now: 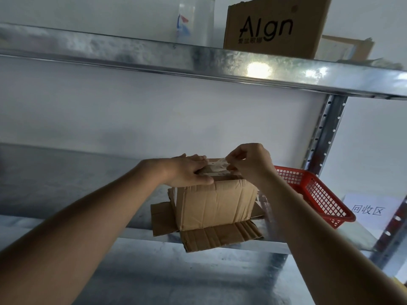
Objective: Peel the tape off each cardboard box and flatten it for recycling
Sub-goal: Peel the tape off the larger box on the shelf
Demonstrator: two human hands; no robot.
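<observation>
From the head camera, a small cardboard box (217, 205) stands on the middle metal shelf (66, 186), its lower flaps splayed out flat beneath it, one hanging past the shelf's front edge. The person's left hand (187, 171) lies flat across the top of the box, fingers straight and pressing down, thumb along the near upper edge. The right hand (248, 161) is just beside it, over the box's top right part, fingertips pinched on a strip of tape (220, 165) that is lifted partway off the top and stands up crumpled between the two hands. A clear, blurred strip hangs down by the right forearm; what it is I cannot tell. A red plastic basket (317, 194) sits on the same shelf just right of the box, behind the right wrist, and beyond it a white paper sign (370, 211) with printed characters. On the upper shelf (198, 60) stands another brown carton (273, 27) printed with dark lettering, its top edge torn
</observation>
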